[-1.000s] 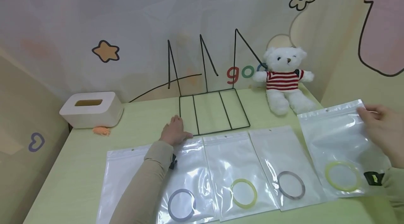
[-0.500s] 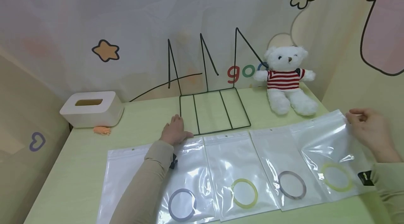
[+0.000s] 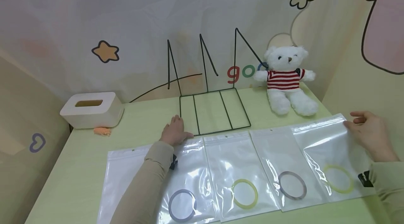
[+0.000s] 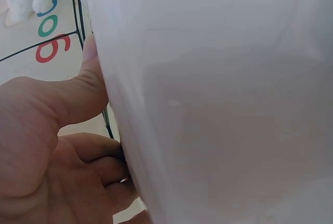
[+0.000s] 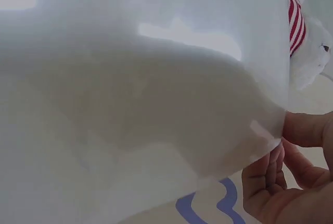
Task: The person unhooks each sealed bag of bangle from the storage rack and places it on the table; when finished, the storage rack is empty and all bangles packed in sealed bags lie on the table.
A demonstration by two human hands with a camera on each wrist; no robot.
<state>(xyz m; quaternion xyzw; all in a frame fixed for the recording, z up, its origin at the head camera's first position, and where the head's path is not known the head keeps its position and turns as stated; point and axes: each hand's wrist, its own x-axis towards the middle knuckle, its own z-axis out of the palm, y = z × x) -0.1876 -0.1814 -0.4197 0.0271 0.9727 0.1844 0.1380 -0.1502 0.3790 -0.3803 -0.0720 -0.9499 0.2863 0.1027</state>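
Note:
My right hand [image 3: 372, 134] pinches the upper right corner of the rightmost zip bag [image 3: 325, 143] between thumb and fingers. This bag lies nearly flat, with a yellow ring [image 3: 324, 173] in its lower part. In the right wrist view, the bag's clear sheet fills most of the picture and its corner meets the thumb [image 5: 304, 129]. My left hand [image 3: 173, 131] rests on the table with its fingers at the left side of the black wire rack [image 3: 214, 132]. Its thumb lies by the top edge of another zip bag [image 3: 189, 168] holding a greyish ring [image 3: 170, 213].
More zip bags stand in the same row: one with a yellow ring [image 3: 255, 196], one with a grey-brown ring [image 3: 304, 189], and a partly hidden bag [image 3: 121, 171] at left. Behind are a teddy bear [image 3: 282, 80], a tissue box [image 3: 94, 111] and a small orange object [image 3: 102, 131].
My right hand has brought the rightmost bag left and down, so it lies against the neighbouring bag. My left hand has stayed in place.

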